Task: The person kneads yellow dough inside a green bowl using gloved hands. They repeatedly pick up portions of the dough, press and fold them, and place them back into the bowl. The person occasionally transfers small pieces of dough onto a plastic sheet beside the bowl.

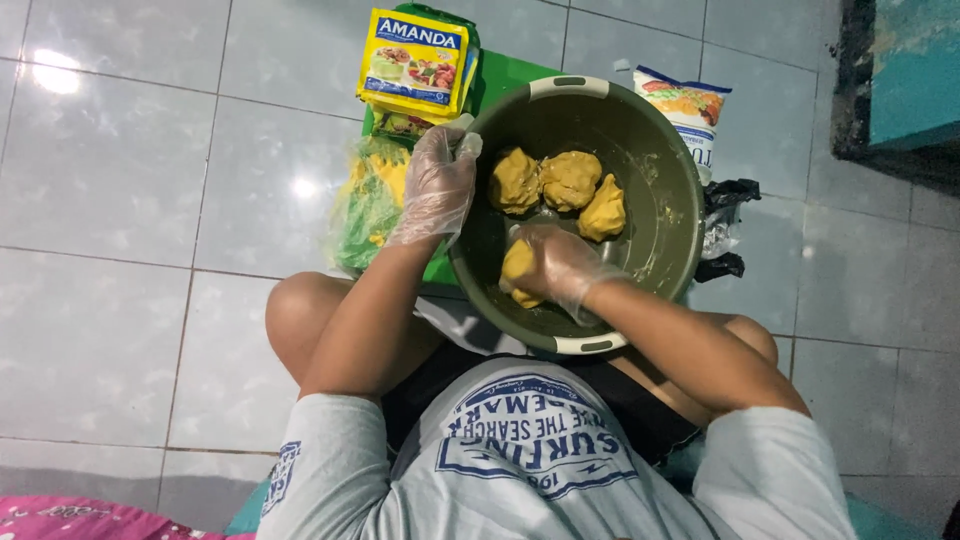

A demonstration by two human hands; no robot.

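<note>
A round olive-green basin [660,215] sits on the floor between my knees. Three lumps of yellow dough [568,180] lie together at its far side. My right hand [562,265], in a clear plastic glove, is inside the basin and closed around a fourth yellow dough lump [517,268] near its left wall. Also gloved, my left hand [438,185] grips the basin's left rim, fingers curled over the edge.
A yellow food packet [415,62] lies on a green board [510,75] behind the basin. A white snack bag [690,110] lies at the right, with black plastic [728,195] beside it. A green-yellow plastic bag [368,200] lies left. Grey floor tiles surround everything.
</note>
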